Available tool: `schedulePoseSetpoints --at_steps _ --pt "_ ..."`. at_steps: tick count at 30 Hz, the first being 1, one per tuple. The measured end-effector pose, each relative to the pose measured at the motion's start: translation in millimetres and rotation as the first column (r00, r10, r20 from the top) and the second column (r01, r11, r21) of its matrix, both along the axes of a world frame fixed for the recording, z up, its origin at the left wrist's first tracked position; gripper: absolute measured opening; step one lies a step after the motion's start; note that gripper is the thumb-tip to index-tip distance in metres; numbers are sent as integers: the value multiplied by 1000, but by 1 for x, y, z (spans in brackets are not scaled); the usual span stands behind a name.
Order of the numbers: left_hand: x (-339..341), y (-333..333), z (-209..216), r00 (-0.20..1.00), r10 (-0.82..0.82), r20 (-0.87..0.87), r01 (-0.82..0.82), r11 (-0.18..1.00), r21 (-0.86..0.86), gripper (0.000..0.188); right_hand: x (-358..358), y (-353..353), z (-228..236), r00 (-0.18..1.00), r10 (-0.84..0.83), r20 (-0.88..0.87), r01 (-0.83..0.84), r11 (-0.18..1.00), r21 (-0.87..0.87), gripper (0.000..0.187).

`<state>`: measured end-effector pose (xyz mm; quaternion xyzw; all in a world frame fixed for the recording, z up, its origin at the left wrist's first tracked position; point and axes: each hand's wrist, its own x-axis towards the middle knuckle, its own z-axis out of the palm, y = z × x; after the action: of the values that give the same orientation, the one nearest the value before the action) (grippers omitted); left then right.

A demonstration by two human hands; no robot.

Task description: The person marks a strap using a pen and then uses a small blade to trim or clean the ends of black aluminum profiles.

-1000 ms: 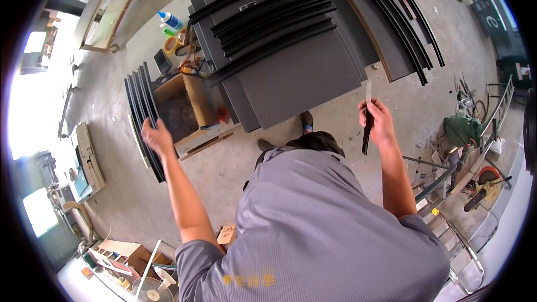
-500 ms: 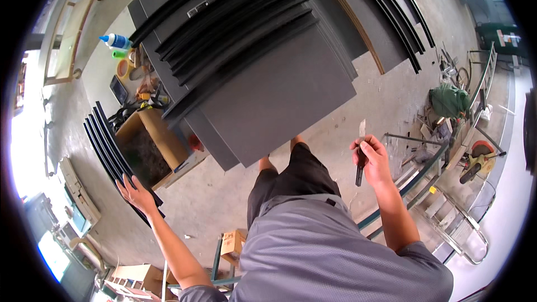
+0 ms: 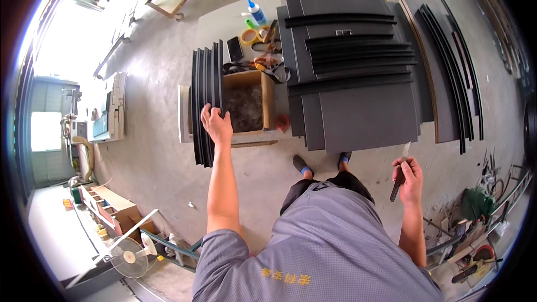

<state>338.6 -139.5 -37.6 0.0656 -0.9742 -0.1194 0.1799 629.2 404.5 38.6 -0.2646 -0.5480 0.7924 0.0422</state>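
My left hand [image 3: 217, 126] is at the near part of a bundle of long black strips [image 3: 206, 78], its fingers bent over one strip and the thumb on the near right side. These ridged strips lie side by side next to an open cardboard box [image 3: 269, 100] with greyish stuff inside. Held out to the right, my right hand [image 3: 413, 182] is closed round the dark handle of a utility knife [image 3: 396, 185]. Its pale blade points up and away from me, touching nothing.
Ahead lies a stack of dark grey panels [image 3: 363, 117] with several black strips [image 3: 358, 56] across it. More long strips [image 3: 447, 67] lie further right. Behind the box are a blue-capped bottle [image 3: 257, 14], tape rolls [image 3: 249, 36] and a phone [image 3: 235, 49]. A fan [image 3: 130, 257] stands lower left.
My view has swung left, so the panels appear further right. The left hand has gone from spread fingers to bent fingers on the strips. The right hand still holds the knife.
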Motion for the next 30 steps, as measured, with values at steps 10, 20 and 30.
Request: schedulePoseSetpoints --at_steps 10,20,30 --pt "74 27 40 982 -132 -132 156 968 195 28 -24 -18 9 991 129 -36 -128 992 20 12" --pt "162 61 83 637 -739 221 266 479 836 39 -105 -37 88 832 453 -319 -244 817 523 19" --pt "150 124 156 449 -827 338 293 493 819 75 -99 -80 87 622 715 -320 -515 681 521 18"
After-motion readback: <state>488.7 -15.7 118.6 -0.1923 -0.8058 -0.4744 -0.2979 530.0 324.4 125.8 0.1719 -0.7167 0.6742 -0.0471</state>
